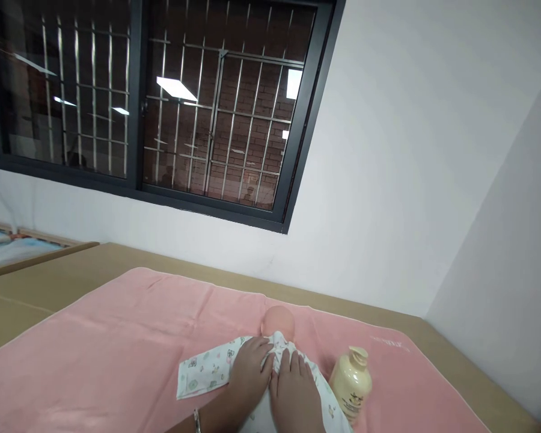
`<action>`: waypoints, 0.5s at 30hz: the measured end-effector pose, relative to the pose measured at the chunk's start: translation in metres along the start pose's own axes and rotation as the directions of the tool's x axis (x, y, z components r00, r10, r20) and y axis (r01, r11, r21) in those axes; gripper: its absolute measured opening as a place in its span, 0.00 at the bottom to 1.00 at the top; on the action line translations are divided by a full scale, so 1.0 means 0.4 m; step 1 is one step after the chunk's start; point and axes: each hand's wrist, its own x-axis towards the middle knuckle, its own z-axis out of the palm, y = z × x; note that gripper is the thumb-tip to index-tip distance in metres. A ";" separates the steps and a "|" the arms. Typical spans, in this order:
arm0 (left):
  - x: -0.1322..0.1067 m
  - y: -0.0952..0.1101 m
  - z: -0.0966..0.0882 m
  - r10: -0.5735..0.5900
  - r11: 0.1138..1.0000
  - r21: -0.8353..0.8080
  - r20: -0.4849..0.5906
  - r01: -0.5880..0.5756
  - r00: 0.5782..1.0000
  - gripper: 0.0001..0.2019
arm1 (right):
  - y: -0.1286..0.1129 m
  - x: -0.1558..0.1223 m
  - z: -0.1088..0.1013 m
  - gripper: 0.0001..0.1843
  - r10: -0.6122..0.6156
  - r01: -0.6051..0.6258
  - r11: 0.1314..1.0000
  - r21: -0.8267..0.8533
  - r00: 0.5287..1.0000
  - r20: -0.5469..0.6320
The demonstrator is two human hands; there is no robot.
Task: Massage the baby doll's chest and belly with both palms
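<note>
One pink mat [108, 337] bears a white patterned garment [262, 412], its long axis running away from me beneath my left hand [251, 370] and right hand [296, 386], both touching it, fingers [294, 364] extended rather than clamped, the pump bottle [351, 383] just rightward and the doll's head [278, 320] just beyond.

white walls [388, 150] and barred window [171, 126] show a plain room.
</note>
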 end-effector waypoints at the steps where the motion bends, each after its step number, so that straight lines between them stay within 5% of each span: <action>1: 0.001 0.002 -0.003 -0.027 0.999 0.022 0.012 0.027 1.000 0.17 | 0.007 0.003 -0.001 0.28 -0.001 0.001 1.000 0.008 1.000 0.004; 6: 0.011 0.010 -0.007 -0.134 0.983 0.136 0.057 0.125 0.989 0.20 | 0.044 0.043 -0.016 0.32 -0.015 0.012 0.996 0.093 0.999 0.032; 12: 0.004 0.007 0.011 0.063 0.989 0.131 0.007 -0.063 0.998 0.21 | -0.010 0.020 0.006 0.27 -0.092 0.096 0.995 0.040 0.992 -0.081; 15: -0.003 0.006 0.009 0.063 0.990 0.128 -0.019 -0.060 0.998 0.21 | -0.024 -0.001 0.013 0.27 -0.164 0.165 0.985 0.042 0.986 -0.024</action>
